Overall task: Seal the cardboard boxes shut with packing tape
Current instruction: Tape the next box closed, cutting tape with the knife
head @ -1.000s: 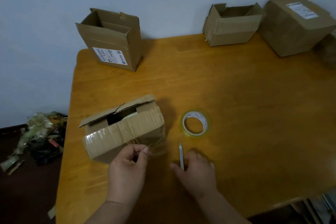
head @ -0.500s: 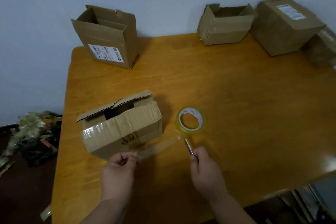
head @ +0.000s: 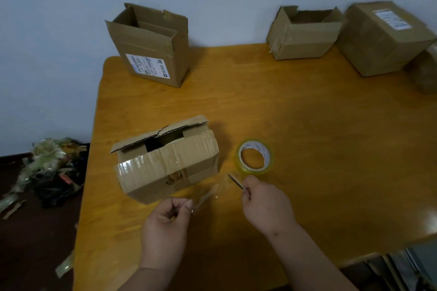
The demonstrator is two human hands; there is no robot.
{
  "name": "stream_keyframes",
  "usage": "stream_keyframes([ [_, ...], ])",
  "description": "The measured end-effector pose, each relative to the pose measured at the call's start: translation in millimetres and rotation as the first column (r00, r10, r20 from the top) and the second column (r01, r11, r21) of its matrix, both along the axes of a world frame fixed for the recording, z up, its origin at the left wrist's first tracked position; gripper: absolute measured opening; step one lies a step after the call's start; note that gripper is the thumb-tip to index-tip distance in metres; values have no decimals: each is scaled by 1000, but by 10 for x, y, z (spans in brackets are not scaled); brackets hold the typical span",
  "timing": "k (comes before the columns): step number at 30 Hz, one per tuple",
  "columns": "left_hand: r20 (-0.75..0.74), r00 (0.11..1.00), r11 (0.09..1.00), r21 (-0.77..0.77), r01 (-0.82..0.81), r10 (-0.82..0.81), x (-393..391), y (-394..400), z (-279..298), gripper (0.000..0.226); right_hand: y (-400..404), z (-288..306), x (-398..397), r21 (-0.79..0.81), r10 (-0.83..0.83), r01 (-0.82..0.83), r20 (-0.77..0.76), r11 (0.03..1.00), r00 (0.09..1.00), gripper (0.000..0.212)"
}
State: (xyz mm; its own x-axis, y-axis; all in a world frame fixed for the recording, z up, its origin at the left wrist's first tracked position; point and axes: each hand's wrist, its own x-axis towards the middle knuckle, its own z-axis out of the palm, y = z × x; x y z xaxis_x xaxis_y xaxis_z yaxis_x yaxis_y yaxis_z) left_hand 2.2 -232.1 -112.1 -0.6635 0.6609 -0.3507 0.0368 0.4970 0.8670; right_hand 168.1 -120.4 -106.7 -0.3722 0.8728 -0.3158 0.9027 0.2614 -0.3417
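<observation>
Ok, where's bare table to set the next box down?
Widest bare patch: the table right of the tape roll, in front of the open box and closed box at the back. A smaller patch lies between the labelled box and near box. Crowded: the front, around both hands and the tape strip.

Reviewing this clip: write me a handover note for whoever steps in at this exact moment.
Left hand pinches one end of a clear tape strip. Right hand grips a small blade at the strip's other end, beside the tape roll on the table.
Near box: side taped, top flaps not closed.
Left to do: two open boxes at the back, and.
</observation>
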Motion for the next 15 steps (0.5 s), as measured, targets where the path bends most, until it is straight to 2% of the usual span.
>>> stream_keyframes([
  [5, 6, 1000, 1000, 27, 9, -9, 30, 13, 8, 22, 49, 22, -36, -25, 23, -22, 30, 999, 999, 5],
  [15, -43, 993, 991, 78, 112, -109, 155, 106, 73, 22, 135, -13, -131, -99, 66, -56, 95, 994, 993, 8],
])
